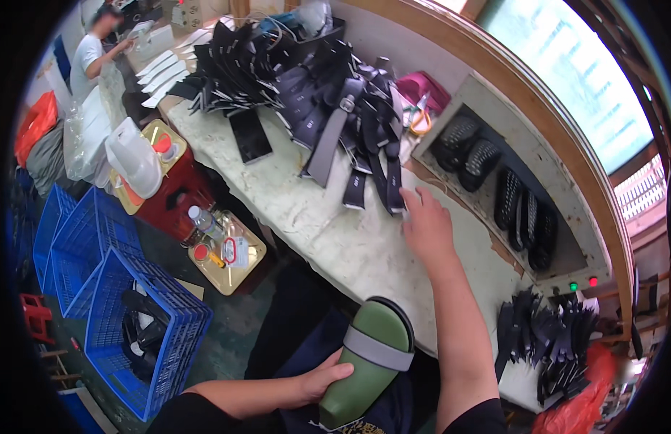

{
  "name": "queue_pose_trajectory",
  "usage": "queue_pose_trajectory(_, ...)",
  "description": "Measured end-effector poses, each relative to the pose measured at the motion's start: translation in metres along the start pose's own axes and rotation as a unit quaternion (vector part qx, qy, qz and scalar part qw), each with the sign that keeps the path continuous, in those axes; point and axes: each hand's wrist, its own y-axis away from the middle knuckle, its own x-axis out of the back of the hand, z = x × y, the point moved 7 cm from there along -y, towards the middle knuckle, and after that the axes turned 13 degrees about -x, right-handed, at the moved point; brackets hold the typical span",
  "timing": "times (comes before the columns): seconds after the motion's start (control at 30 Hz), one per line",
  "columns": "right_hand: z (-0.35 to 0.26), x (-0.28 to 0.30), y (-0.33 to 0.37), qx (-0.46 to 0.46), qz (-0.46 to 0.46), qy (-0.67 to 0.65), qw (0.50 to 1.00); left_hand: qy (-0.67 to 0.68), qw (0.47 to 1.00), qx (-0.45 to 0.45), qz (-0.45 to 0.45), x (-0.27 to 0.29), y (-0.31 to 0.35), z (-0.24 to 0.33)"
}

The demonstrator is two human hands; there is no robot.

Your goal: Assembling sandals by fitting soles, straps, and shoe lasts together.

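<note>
A green shoe last (364, 383) with a grey strap (375, 351) wrapped across it and a dark piece along its far edge rests over my lap. My left hand (327, 377) grips it from the left side, thumb on top. Over the pale worktable (314, 210), my right hand (426, 223) reaches out with its fingers extended and apart. Its fingertips are beside the end of a black strap (395, 192), whether touching I cannot tell. That strap hangs from a large heap of dark straps (314, 94). One long grey strap with a buckle (332, 137) lies on top.
A black phone-like slab (251, 136) lies on the table. Scissors (421, 119) lean in a pink basket (426, 88). A metal box (451, 119) holds dark shoe-shaped pieces. More straps (549, 325) lie near right. Blue crates (151, 347), tins (231, 278) and a bottle (205, 223) stand left. A person (90, 54) sits far left.
</note>
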Motion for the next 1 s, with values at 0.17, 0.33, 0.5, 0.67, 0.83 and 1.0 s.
queue_pose_trajectory(0.17,0.014,-0.017,-0.015,0.012,0.006,-0.071,0.997,0.000,0.999,-0.013,0.049,0.015,0.008,0.020)
queue_pose_trajectory(0.33,0.060,0.004,0.000,-0.186,-0.052,-0.433,0.880,0.092,0.992,0.068,0.053,0.021,0.004,0.005)
queue_pose_trajectory(0.5,0.089,0.017,0.039,-0.254,-0.073,-0.520,0.812,0.130,0.980,0.142,0.043,0.022,0.007,-0.026)
queue_pose_trajectory(0.67,0.108,0.116,0.103,-0.177,0.239,-0.640,0.709,0.039,0.997,0.068,0.009,0.006,0.005,-0.018)
queue_pose_trajectory(0.83,0.062,0.240,0.162,-0.072,0.181,-0.698,0.690,-0.006,0.997,0.070,0.033,-0.007,0.011,-0.014)
queue_pose_trajectory(1.0,-0.035,0.217,0.148,-0.093,-0.184,-0.491,0.846,-0.017,0.990,0.139,-0.007,-0.038,0.013,0.008)
